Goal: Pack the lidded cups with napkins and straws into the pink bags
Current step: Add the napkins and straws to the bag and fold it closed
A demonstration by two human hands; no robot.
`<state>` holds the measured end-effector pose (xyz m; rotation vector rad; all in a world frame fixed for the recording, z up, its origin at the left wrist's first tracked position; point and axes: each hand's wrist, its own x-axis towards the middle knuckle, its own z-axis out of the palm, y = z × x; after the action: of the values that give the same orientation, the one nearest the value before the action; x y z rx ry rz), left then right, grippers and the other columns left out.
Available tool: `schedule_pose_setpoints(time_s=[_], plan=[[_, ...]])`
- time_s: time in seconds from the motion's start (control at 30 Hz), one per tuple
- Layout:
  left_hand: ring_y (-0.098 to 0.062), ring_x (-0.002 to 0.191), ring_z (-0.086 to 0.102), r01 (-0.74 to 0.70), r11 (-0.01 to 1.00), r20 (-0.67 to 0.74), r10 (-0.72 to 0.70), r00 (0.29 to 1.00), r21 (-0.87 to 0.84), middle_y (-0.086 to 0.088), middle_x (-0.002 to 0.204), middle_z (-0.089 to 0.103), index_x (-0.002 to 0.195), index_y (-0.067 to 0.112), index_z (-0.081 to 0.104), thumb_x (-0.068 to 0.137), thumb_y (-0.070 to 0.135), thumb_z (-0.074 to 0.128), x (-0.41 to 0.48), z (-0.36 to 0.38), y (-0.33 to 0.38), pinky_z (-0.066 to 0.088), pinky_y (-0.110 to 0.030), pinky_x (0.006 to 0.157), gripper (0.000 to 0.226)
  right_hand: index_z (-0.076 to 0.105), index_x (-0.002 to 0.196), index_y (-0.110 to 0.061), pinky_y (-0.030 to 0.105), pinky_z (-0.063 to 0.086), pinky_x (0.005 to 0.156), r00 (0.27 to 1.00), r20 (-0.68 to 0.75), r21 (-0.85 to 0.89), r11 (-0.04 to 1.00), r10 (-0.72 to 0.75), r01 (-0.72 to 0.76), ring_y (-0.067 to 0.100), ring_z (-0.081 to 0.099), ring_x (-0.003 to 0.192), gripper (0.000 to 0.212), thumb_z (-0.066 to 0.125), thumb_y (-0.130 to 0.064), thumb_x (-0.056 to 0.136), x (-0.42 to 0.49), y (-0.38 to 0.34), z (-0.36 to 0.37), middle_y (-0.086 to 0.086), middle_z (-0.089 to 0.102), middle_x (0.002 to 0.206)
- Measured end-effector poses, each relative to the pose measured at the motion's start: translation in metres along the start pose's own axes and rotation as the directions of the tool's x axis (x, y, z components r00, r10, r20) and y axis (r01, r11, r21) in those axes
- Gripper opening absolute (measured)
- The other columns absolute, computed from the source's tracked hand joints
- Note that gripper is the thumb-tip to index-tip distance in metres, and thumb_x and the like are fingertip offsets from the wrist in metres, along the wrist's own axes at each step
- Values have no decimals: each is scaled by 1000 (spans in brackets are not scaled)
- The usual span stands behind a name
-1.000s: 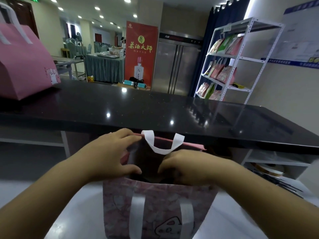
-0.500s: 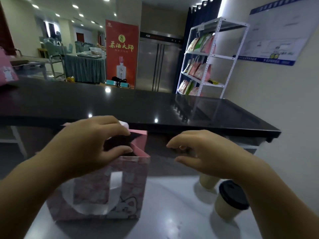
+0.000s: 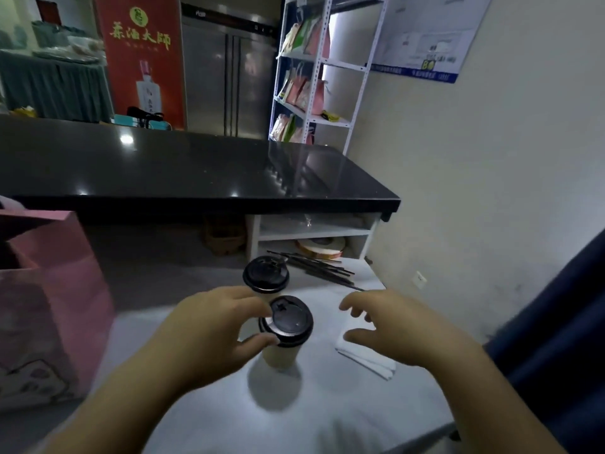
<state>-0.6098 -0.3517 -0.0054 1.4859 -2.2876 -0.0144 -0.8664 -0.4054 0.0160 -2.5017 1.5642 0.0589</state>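
Left hand [image 3: 216, 332]: curling around the near lidded cup [image 3: 284, 332], thumb and fingertips touching the rim of its black lid; a narrow grasp closing on the cup, which is standing upright on the white work surface [image 3: 196, 404].
Right hand [image 3: 393, 329]: hovering spread wide and holding nothing, just above the folded white napkins [image 3: 368, 358].
Near cup: sitting between the two hands, beige body, casting a round shadow toward the camera.
Far lidded cup [image 3: 265, 277]: standing upright just behind the near one, untouched.
Straws [image 3: 319, 268]: dark, lying in a loose bunch beyond the cups, near the white cubby shelf [image 3: 314, 229].
Pink bag [image 3: 49, 309]: standing open at the left edge, well apart from the cups.
Black counter [image 3: 196, 172]: running across behind the work surface.
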Motion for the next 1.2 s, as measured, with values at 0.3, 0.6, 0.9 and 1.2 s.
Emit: schedule_pose_setpoints(time_s=[0.3,0.6,0.9,1.2], plan=[[-3,104,50,-118,985,81,129,988,-129,21,113,54,115,37,55,83,61,46,80,64,44,43,-20,78,41,46,125,-38,25,46,76,962,57,75,960,267,-271,6,54,97,42,57,-50,86,13,94,46,-15,57,116],[-16,112,48,-78,986,315,122,941,-149,7,122,53,121,27,51,90,43,49,142,163,74,44,-31,86,35,43,131,-27,31,48,86,921,40,176,905,387,-388,14,55,105,48,55,-45,90,36,153,92,-5,52,126],[-26,119,43,83,992,411,-38,911,-93,-5,133,45,122,19,52,87,26,48,145,245,74,41,-35,92,36,39,133,-18,37,44,94,971,105,177,956,217,-233,22,42,118,54,57,-42,88,75,200,128,2,42,129],[-18,111,40,319,944,318,-277,907,-89,9,129,44,110,25,57,81,46,56,135,256,80,35,-26,90,36,58,110,-25,27,41,71,998,-8,308,950,56,-51,14,51,85,28,64,-34,84,109,214,136,-9,46,94]])
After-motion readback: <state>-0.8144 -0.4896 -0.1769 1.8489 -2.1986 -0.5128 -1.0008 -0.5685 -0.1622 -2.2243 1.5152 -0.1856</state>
